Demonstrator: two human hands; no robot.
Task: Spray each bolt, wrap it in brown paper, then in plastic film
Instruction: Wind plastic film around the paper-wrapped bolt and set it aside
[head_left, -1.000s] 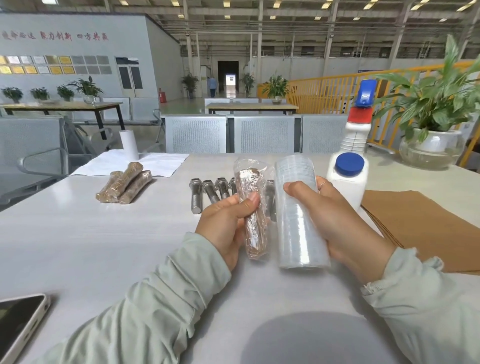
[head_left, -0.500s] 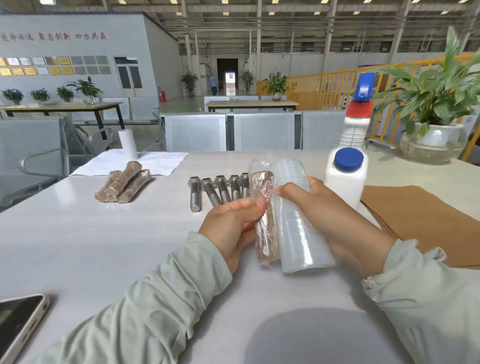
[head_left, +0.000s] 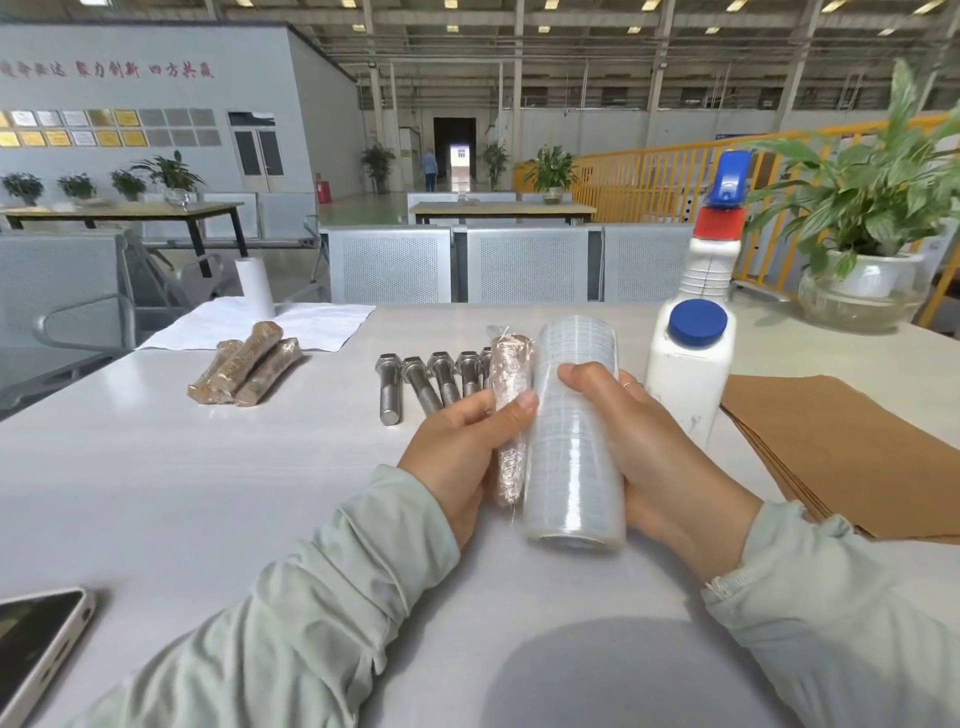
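Both hands grasp: left hand the upright wrapped bolt, right hand the upright film roll touching it

We held the wrapped bolt in our left hand, thumb pressed across its film-covered brown paper, and it touched the roll of plastic film gripped in our right hand. Behind them a row of bare bolts lay on the white counter, with three finished bundles farther left beside a white sheet. A white spray bottle stood just right of the roll, next to a stack of brown paper. A phone lay at the near left edge, and a potted plant stood far right.
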